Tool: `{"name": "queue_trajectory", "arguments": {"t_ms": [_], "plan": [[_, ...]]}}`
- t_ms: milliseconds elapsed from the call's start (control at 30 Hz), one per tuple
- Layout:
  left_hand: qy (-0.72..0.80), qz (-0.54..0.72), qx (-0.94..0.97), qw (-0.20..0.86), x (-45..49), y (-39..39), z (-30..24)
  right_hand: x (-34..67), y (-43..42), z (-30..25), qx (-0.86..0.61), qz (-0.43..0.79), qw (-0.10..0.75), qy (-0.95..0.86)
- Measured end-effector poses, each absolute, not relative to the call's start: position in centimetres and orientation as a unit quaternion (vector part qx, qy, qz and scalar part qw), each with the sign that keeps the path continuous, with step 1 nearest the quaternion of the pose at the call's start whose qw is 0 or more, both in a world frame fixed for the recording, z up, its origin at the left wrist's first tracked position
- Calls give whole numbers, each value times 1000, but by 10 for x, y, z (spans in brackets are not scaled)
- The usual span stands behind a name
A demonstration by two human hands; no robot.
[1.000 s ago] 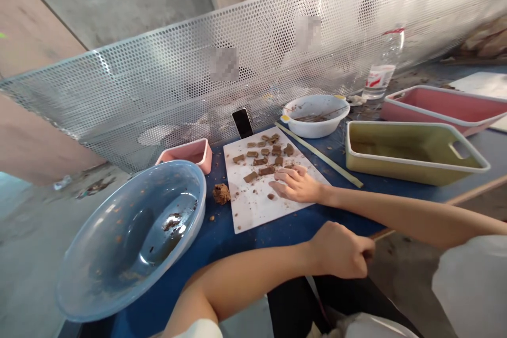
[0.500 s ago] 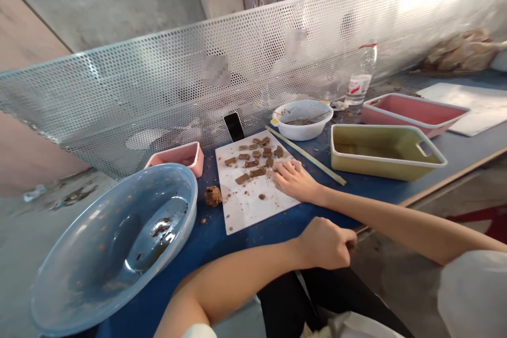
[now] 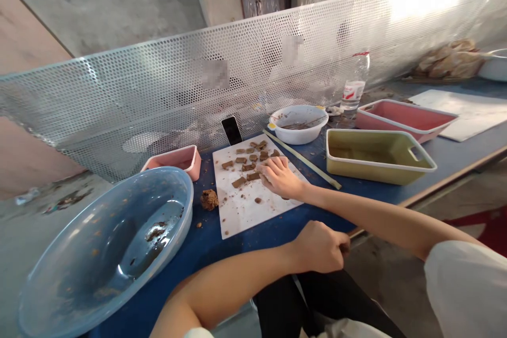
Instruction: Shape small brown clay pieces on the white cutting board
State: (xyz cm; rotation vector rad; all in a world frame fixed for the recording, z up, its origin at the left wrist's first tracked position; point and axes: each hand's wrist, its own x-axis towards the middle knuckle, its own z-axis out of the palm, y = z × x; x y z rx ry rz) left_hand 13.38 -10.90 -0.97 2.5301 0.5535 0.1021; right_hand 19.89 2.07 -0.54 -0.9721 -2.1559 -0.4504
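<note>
Right hand (image 3: pixel 279 177) is lying flat and open, empty, on the white rectangular board (image 3: pixel 241 211), small brown clay-like blocks (image 3: pixel 246 162) touching and just beyond its fingertips; left hand (image 3: pixel 320 247) is sitting fisted, contents unclear, well behind at the blue worktop (image 3: pixel 455 156) edge.

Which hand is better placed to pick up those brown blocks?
Likely right. The right hand lies on the white rectangular board, fingers against the small brown blocks. The left hand is a closed fist at the blue table's edge, away from them.
</note>
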Motion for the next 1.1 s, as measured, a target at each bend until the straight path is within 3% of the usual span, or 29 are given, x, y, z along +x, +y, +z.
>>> {"name": "queue_trajectory", "arguments": {"t_ms": [167,267,467,800,1100], "plan": [[210,25,939,271,134,-109,-8,184,25,9,-460,62,540,-702],[217,19,936,275,134,-109,-5,184,28,16,-468,81,576,-665],[216,15,939,266,135,-109,-6,196,28,10,-367,102,575,-724],[211,32,939,271,134,-109,-11,197,27,-26,-365,91,484,-790],[219,28,936,275,133,-110,-5,193,31,-33,-363,65,466,-804]]}}
